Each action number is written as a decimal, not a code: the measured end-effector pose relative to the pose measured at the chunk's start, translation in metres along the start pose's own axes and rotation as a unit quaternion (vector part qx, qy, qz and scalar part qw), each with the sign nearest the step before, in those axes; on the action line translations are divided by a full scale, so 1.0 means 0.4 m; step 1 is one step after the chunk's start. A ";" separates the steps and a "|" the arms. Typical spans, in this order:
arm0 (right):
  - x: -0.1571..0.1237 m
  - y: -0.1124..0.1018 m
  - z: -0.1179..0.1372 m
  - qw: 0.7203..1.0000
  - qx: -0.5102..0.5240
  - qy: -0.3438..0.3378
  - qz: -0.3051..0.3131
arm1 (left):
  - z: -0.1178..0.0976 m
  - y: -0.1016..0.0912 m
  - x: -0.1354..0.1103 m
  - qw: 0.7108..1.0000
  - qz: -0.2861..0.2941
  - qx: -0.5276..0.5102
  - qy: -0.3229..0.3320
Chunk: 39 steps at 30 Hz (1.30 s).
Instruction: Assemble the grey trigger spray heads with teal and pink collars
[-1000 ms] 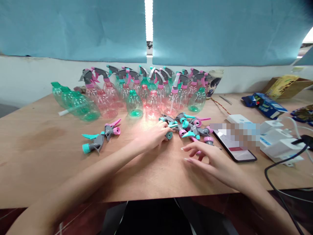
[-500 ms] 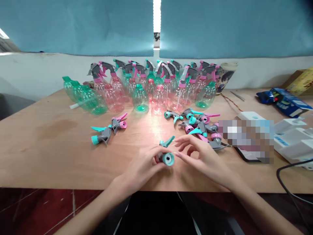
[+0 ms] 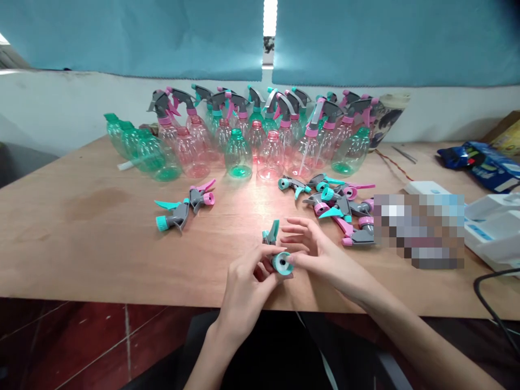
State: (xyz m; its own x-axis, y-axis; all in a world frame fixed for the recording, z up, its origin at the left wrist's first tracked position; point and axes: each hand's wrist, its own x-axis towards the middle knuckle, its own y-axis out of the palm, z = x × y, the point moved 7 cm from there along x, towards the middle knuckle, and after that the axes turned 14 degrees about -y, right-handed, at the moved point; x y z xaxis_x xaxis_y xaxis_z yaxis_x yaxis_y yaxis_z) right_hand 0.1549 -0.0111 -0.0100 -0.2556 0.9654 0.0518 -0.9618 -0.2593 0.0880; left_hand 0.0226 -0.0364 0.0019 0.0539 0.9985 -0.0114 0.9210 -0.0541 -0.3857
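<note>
The worktop (image 3: 101, 260) was backed by a white wall (image 3: 69, 103) and a blue curtain (image 3: 142, 38).
On its right were placed a patterned cup (image 3: 385, 124), a twisted cord (image 3: 395, 163), a blue packet (image 3: 483, 162), white devices (image 3: 493, 230) and a black cable (image 3: 478, 290).

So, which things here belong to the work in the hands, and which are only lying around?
Seem to belong:
- turquoise-and-grey spray head, held by the left hand, with the right hand at its collar
- loose spray heads
- bottles, some open, some with heads fitted

Seem just lying around:
- blue packet
- patterned cup
- white adapters
- black cable
</note>
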 end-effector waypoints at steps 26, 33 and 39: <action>-0.015 0.112 -0.050 0.971 0.210 -0.011 -0.110 | -0.010 -0.021 -0.025 0.987 -0.108 0.053 0.110; -0.004 0.097 -0.049 0.968 0.211 0.035 -0.128 | -0.008 -0.022 -0.023 0.988 -0.106 0.049 0.097; 0.008 0.089 -0.043 0.969 0.212 0.021 -0.127 | -0.012 -0.017 -0.022 0.988 -0.095 0.064 0.105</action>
State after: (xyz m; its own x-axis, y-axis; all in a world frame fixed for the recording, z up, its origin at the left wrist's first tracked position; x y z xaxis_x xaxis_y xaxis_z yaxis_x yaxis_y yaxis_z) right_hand 0.1182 -0.0169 -0.0239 -0.0272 0.9975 -0.0645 -0.8693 0.0082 0.4943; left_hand 0.0176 -0.0448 0.0090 -0.0241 0.9656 0.2588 0.8671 0.1490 -0.4754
